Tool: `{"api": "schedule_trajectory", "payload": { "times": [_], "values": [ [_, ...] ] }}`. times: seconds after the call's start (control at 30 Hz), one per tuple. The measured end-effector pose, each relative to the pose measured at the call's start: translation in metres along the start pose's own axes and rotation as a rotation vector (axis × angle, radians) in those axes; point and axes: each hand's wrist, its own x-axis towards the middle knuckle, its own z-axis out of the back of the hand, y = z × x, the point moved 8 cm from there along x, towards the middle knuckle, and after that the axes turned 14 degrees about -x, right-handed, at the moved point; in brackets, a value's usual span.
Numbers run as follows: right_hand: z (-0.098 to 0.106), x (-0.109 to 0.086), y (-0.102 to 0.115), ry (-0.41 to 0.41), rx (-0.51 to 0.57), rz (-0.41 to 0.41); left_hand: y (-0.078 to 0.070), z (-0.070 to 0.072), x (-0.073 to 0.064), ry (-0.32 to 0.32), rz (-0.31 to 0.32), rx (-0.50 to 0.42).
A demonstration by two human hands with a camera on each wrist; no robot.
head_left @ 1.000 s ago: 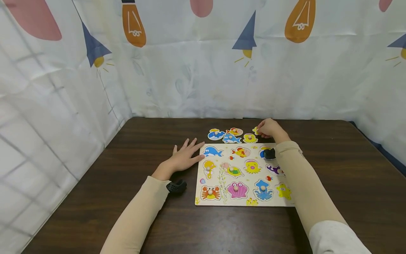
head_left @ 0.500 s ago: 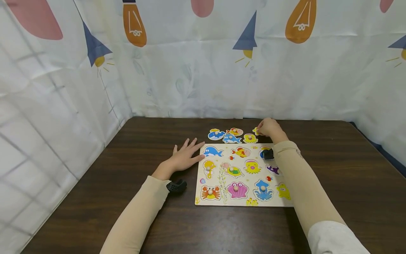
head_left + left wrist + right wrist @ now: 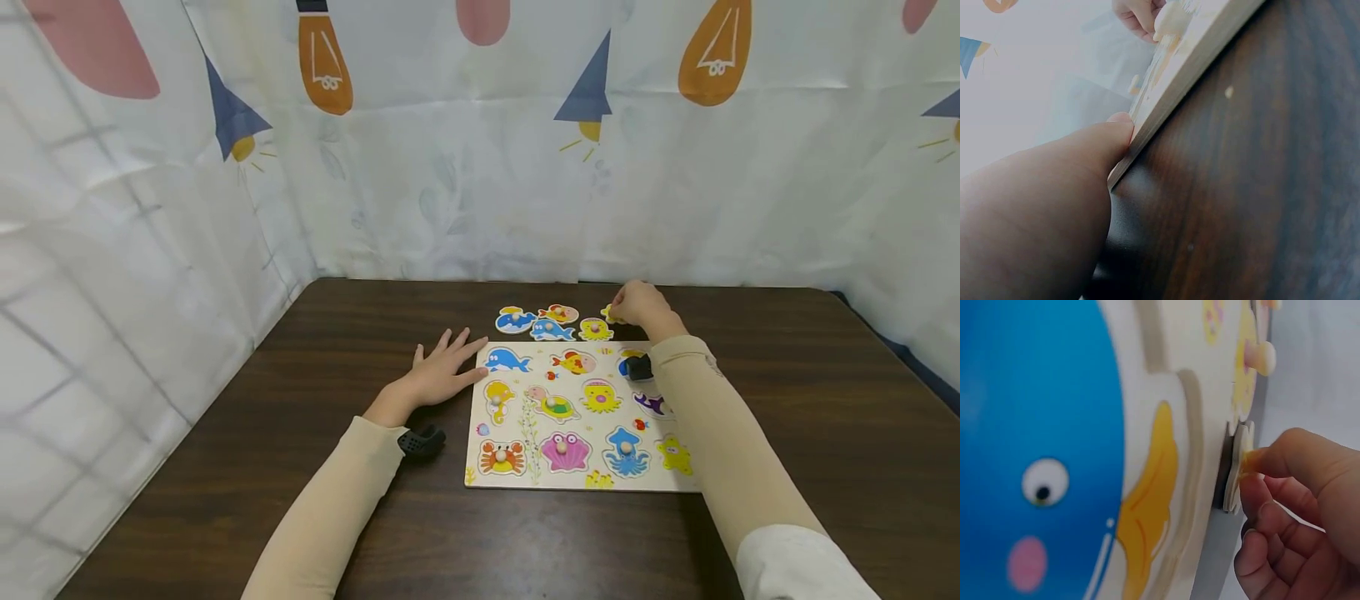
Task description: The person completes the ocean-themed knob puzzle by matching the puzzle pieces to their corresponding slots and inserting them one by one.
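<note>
Far behind the puzzle board, my right hand pinches a small yellow puzzle piece between thumb and fingers. The right wrist view shows that piece edge-on, its face mostly hidden by the fingertips. My left hand lies with fingers spread at the board's upper left corner, thumb on its left edge. In the left wrist view, the thumb touches the board's rim.
Loose knobbed pieces lie behind the board: a whale, a dolphin, a fish and an octopus. Crab, shell, squid, turtle and seahorse pieces sit in the board. A patterned curtain borders the table.
The head view has shifted slightly. Both hands stay in about the same places, the right one keeping its pinch on the yellow piece.
</note>
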Motion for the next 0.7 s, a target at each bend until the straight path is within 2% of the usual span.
{"api": "schedule_trajectory", "payload": {
  "times": [0.2, 0.4, 0.53, 0.7],
  "values": [
    [0.006, -0.003, -0.002, -0.013, -0.022, 0.059, 0.001, -0.002, 0.001, -0.003, 0.007, 0.003],
    [0.019, -0.012, 0.0, -0.039, 0.017, 0.098, 0.003, -0.003, 0.0, 0.0, 0.01, 0.004],
    [0.026, -0.021, 0.004, -0.052, 0.044, 0.153, 0.003, -0.003, -0.001, -0.004, 0.01, 0.005],
    [0.035, -0.035, 0.011, -0.092, 0.019, 0.235, 0.001, -0.001, -0.001, -0.007, 0.002, 0.003]
  ]
}}
